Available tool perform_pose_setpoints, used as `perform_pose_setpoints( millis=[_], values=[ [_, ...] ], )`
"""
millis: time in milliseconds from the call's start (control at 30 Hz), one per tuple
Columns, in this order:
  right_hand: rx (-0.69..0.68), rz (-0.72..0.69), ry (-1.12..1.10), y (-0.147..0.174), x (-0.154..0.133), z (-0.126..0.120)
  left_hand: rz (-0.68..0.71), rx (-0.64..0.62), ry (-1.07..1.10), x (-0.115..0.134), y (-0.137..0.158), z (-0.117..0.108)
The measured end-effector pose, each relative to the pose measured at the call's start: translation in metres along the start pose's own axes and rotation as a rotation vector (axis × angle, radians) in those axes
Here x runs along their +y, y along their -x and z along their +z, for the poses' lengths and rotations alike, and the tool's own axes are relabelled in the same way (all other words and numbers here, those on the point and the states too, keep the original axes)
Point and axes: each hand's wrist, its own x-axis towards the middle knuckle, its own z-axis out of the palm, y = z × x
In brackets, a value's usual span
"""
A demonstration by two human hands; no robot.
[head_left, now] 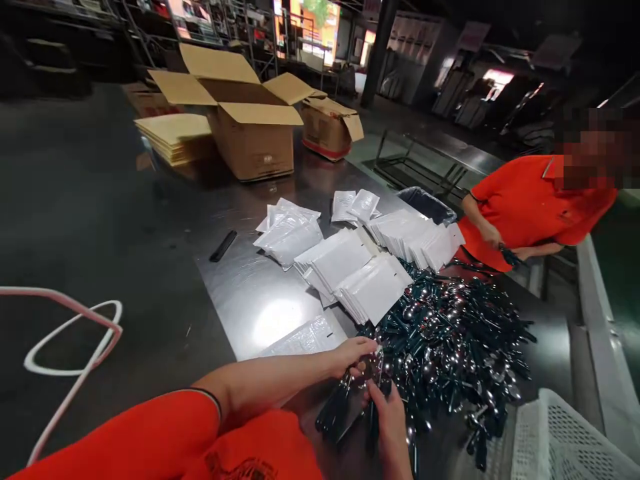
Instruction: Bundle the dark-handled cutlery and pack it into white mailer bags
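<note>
A large heap of dark-handled spoons [450, 340] with shiny metal heads covers the right side of the metal table. At the heap's near left edge, my left hand [353, 357] is closed around the metal ends of several dark-handled spoons [334, 408], whose handles hang downward. Just below and to the right, my right hand [387, 417] has its fingers pinched on dark-handled cutlery close to the left hand's bunch. Exactly which pieces it grips is partly hidden. Beside my left forearm lies a white packet [307, 337].
Stacks of white packets [375, 287] lie beyond my hands. A black bar-shaped object [223, 246] rests further left. An open cardboard box [255, 143] stands at the far end. A white plastic basket [565, 437] is at lower right. Across the table, a person in orange [545, 200] holds dark-handled pieces.
</note>
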Motion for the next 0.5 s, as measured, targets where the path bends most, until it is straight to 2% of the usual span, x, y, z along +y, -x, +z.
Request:
perform_pose_setpoints(
  millis=[100, 233, 367, 500],
  values=[
    [-0.051, -0.035, 0.167, 0.011, 0.001, 0.015, 0.014, -0.028, -0.12, -0.004, 0.009, -0.005],
    [-0.071, -0.085, 0.283, 0.017, 0.001, 0.021, 0.017, -0.077, -0.261, -0.011, 0.02, -0.022],
    [-0.028, -0.026, 0.305, 0.015, 0.003, 0.019, -0.019, -0.119, -0.144, -0.012, 0.023, -0.038],
    [-0.002, 0.051, 0.296, 0.011, 0.006, 0.017, 0.026, -0.125, 0.033, -0.01, 0.018, -0.047]
  ],
)
